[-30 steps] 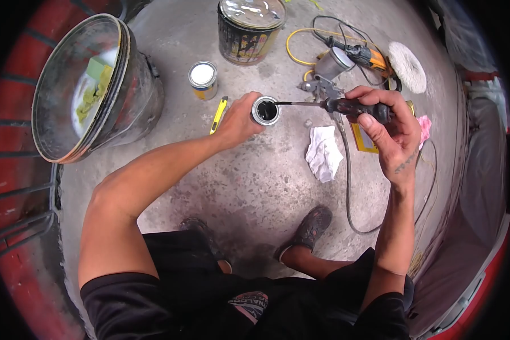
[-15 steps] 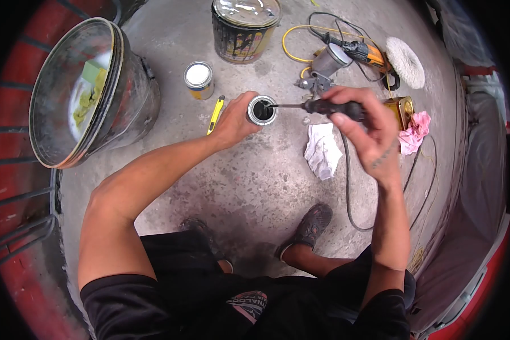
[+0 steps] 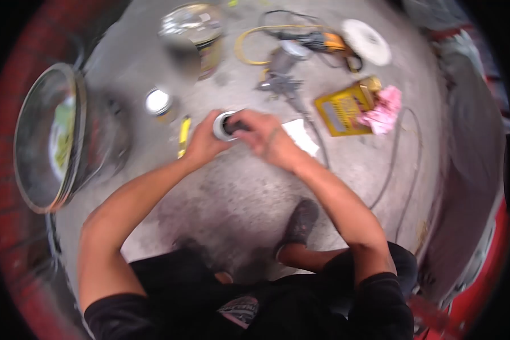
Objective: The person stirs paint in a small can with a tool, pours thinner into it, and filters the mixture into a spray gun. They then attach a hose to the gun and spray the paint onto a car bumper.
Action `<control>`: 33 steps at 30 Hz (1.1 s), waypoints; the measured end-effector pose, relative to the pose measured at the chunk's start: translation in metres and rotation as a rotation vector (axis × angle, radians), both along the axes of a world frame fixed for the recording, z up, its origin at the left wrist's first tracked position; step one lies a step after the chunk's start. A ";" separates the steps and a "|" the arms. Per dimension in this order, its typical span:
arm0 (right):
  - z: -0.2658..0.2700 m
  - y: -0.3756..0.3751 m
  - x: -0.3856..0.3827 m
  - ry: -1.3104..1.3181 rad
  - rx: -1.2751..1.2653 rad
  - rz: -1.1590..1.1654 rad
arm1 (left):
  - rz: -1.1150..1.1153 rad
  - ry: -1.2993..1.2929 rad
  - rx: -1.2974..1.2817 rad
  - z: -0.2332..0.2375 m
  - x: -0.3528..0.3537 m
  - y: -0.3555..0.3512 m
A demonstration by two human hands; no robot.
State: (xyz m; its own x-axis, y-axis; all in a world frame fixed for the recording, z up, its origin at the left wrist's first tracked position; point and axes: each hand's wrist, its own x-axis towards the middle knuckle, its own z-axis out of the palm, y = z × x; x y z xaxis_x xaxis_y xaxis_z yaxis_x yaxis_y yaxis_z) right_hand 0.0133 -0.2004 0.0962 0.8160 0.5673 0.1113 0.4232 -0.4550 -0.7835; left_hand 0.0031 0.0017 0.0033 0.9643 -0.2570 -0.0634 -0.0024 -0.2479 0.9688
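Observation:
My left hand (image 3: 205, 139) is wrapped around the side of a small open tin can (image 3: 219, 130) with dark contents. My right hand (image 3: 266, 135) is closed on the dark handle of a screwdriver (image 3: 236, 126), which is over the can's mouth. The fingers and motion blur hide its shaft. A yellow utility knife (image 3: 184, 137) lies on the floor to the left of my left hand. Beyond it stands a second small can with a white top (image 3: 158, 101). White crumpled paper (image 3: 300, 137) lies just right of my right hand, partly covered by it.
A large bucket (image 3: 105, 136) stands at left, and a big paint can (image 3: 211, 54) at the back. A spray gun (image 3: 282, 85), an orange polisher (image 3: 328, 42) with a white pad, a yellow tin (image 3: 339, 113) and a pink cloth (image 3: 386, 107) lie right, with cords on the floor.
My right hand has moved left and closer to the can, with the screwdriver's handle now over its mouth. The view has shifted, showing more of the yellow tin.

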 end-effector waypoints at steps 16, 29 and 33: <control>0.104 -0.321 0.042 -0.328 -0.910 -0.372 | -0.059 -0.018 0.013 -0.010 0.007 -0.002; 0.096 -0.296 0.041 -0.201 -0.692 -0.405 | -0.192 0.079 -0.049 -0.009 0.014 -0.013; 0.102 -0.262 0.038 -0.372 -0.818 -0.334 | -0.202 0.027 -0.011 0.004 0.009 -0.012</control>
State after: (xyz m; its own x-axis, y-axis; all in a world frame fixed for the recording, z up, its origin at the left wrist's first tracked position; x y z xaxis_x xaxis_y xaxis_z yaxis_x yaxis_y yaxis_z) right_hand 0.0510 -0.4627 0.1978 0.9422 0.3281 0.0683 0.3296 -0.9441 -0.0110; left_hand 0.0116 -0.0107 0.0072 0.8909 -0.4462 -0.0852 -0.0246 -0.2346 0.9718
